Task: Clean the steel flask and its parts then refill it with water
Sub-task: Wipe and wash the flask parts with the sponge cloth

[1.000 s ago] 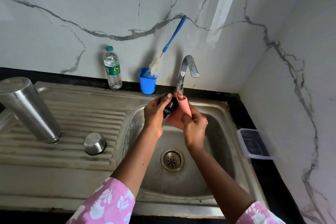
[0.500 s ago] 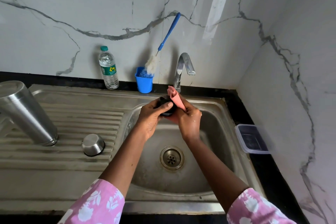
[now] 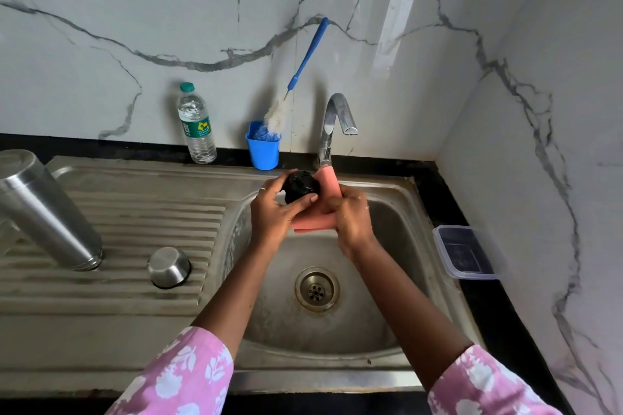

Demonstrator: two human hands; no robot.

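1. Two pink floral sleeves [image 3: 182, 377] enter from 6 o'clock, forearms reaching up over the sink basin [image 3: 397, 246].
2. The drain [image 3: 317, 289] sits at the basin's middle, below the hands.
3. The left hand [image 3: 273, 212] curls its fingers round a black flask stopper [image 3: 300, 186], held above the basin's far side.
4. The right hand [image 3: 350, 216] grips a pink cloth [image 3: 313, 222] that lies against the stopper; one end of the cloth stands up toward 12 o'clock.
5. At 9 o'clock on the ribbed drainboard [image 3: 135, 222] the steel flask [image 3: 43, 212] stands mouth down, with a small steel cup [image 3: 168, 266] upside down beside it.
6. At 3 o'clock a clear lidded box [image 3: 467, 254] lies on the black counter [image 3: 448, 199].
7. At 12 o'clock stands the tap [image 3: 333, 125]; left of it are a blue cup [image 3: 263, 152] holding a bottle brush [image 3: 303, 67], then a plastic water bottle [image 3: 197, 125].
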